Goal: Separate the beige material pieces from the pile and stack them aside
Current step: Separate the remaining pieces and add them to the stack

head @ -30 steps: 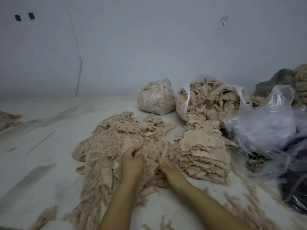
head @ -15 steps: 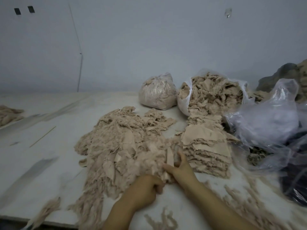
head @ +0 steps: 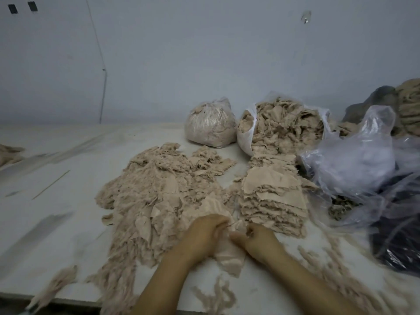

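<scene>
Right now your left hand (head: 205, 233) and right hand (head: 259, 241) sit close together at the near edge of the loose pile (head: 159, 196), fingers of both curled around one beige piece (head: 229, 258) that hangs between them. Just right of the pile lies the neat stack (head: 272, 201) on the white table (head: 56, 223).

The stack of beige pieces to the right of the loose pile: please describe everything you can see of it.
The stack of beige pieces is thin, ragged-edged sheets of fabric-like material, laid flat in many layers, the top sheet creased. It rests on the white table, right of the loose pile, below the open bag. The right hand is at its near edge.
</scene>
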